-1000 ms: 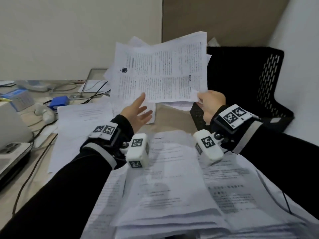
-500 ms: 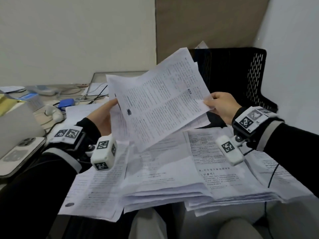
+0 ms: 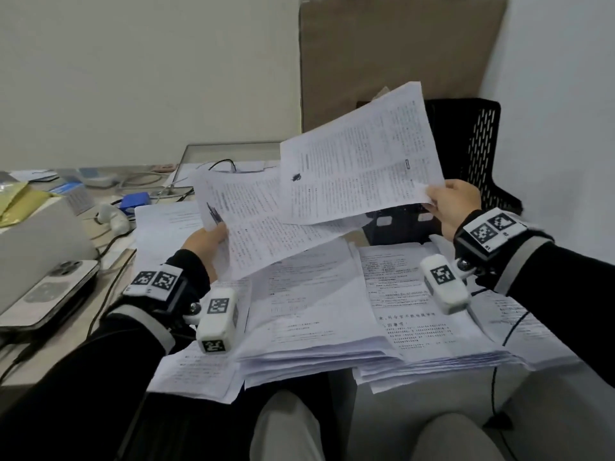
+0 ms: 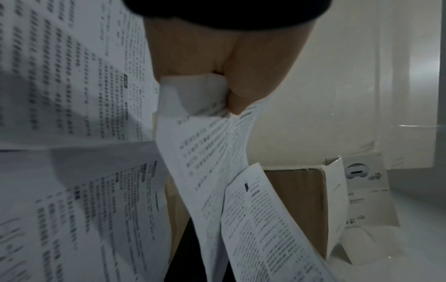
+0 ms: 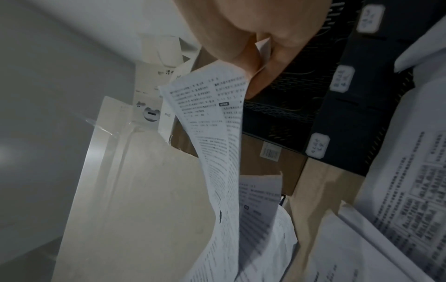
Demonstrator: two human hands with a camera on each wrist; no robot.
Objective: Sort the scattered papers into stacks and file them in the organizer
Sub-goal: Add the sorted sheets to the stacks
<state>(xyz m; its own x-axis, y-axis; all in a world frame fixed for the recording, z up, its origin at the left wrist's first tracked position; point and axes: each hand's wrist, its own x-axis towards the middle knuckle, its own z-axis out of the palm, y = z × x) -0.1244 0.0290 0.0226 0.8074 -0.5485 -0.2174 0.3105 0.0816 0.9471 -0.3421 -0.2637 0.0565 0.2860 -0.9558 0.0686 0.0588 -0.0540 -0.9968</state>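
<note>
My right hand [image 3: 447, 201] pinches the lower right corner of a printed sheet [image 3: 359, 164] held up in the air; the pinch [image 5: 255, 63] also shows in the right wrist view. My left hand [image 3: 208, 239] grips the edge of another printed sheet [image 3: 253, 221], which hangs lower and to the left; the left wrist view shows the fingers [image 4: 231, 89] curled round its crumpled edge. Below both lie stacks of printed papers [image 3: 319, 314] on the desk. The black mesh organizer [image 3: 466, 154] stands behind the right hand, partly hidden by the raised sheet.
A brown board [image 3: 392, 54] leans on the wall behind the organizer. At the left are a phone [image 3: 50, 291], cables, a blue item [image 3: 134, 200], a white box [image 3: 36, 227] and more loose paper [image 3: 166, 224]. A cardboard box [image 4: 296, 208] shows in the left wrist view.
The held bundle has split into two: the left hand took one sheet and drew it left and down, while the right hand keeps the other sheet raised.
</note>
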